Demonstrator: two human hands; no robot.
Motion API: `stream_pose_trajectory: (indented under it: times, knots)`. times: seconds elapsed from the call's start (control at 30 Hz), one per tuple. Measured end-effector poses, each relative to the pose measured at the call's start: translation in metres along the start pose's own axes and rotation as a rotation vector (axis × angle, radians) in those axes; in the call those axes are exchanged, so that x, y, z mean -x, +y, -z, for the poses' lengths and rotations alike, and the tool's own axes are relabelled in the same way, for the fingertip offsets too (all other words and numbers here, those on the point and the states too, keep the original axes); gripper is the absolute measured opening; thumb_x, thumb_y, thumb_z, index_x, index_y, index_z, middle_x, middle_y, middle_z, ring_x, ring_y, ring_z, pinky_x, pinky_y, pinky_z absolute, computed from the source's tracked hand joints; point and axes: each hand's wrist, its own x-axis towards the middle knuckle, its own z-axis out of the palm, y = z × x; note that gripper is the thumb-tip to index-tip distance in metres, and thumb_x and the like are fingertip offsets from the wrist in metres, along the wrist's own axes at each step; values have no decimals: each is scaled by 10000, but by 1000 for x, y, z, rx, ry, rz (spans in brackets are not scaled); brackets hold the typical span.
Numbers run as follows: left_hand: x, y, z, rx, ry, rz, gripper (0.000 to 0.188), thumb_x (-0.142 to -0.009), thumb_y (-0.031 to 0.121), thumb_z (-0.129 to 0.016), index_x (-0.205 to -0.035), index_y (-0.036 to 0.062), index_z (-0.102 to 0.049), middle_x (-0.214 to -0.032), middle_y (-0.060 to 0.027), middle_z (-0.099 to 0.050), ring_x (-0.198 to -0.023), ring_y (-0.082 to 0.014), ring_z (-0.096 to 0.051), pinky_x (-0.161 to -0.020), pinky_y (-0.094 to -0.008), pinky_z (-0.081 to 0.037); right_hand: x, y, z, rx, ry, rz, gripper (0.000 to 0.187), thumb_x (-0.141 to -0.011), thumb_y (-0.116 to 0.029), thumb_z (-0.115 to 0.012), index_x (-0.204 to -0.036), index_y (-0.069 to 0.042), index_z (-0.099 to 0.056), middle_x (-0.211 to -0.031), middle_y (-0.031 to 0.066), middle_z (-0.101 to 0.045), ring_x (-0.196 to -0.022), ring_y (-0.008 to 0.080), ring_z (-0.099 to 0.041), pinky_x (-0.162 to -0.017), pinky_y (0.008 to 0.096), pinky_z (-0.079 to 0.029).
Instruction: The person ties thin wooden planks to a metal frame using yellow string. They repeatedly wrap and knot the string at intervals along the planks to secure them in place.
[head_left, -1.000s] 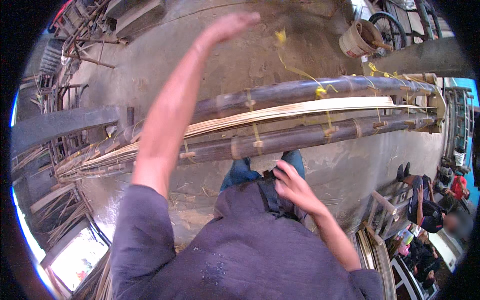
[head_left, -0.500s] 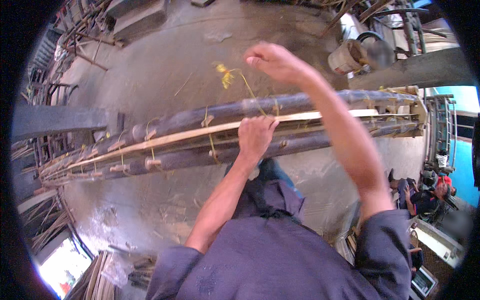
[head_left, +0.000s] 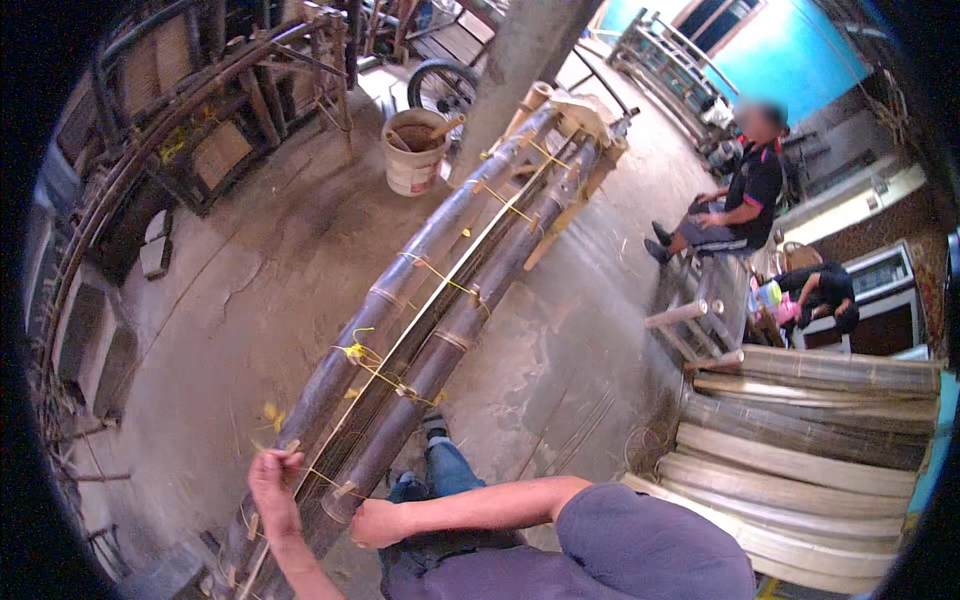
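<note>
Two long dark bamboo poles lie side by side on a slant, the left pole (head_left: 330, 390) and the right pole (head_left: 430, 375). Thin yellow strings tie across them, with small wooden pegs (head_left: 345, 490) at the ties. In the gap runs a pale bamboo strip (head_left: 440, 290). My left hand (head_left: 273, 492) is at the left pole, fingers closed beside a peg; a blurred yellow string tuft (head_left: 272, 415) hangs just beyond. My right hand (head_left: 378, 524) is curled against the right pole's outer side, its fingertips hidden. Farther along, a yellow string bunch (head_left: 355, 352) sits on the left pole.
A dirty white bucket (head_left: 413, 170) stands by a concrete pillar (head_left: 520, 75). One person (head_left: 735, 195) sits at the right, and another person (head_left: 825, 295) bends farther back. Stacked split bamboo (head_left: 800, 470) fills the lower right. Wooden frames (head_left: 215, 100) line the left.
The view has swung to the right along the poles. My right hand, raised in the air before, is now down at the right pole. My left hand has left the pale strip for the left pole.
</note>
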Motion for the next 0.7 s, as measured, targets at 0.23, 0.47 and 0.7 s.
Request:
stream_pose_trajectory:
  times: [0.23, 0.47, 0.7]
  knots:
    - [-156, -49, 39, 28, 39, 302, 268, -943, 310, -495, -722, 158, -489, -609, 43, -396, -483, -65, -382, -452, -246, -308, 6, -11, 19, -15, -126, -86, 149, -675, -178, -601, -650, -32, -617, -689, 146, -618, -663, 334, -634, -556, 450, -508]
    - [-100, 13, 135, -809, -96, -464, 315, -931, 307, -512, -920, 5, -604, -774, -68, -617, -713, -198, -602, -678, -316, -471, 83, -41, -2, -391, 336, -464, 333, -798, -163, -606, -1117, -76, -564, -1077, 159, -567, -1045, 348, -538, -884, 418, -463]
    - [74, 5, 205, -991, -116, -263, 273, -919, 232, -516, -958, 1, -654, -888, -175, -668, -836, -314, -645, -769, -400, -483, 72, -120, -62, -720, 265, -615, 507, -885, -338, -590, -1273, -23, -505, -1207, 140, -566, -1121, 251, -544, -967, 366, -426]
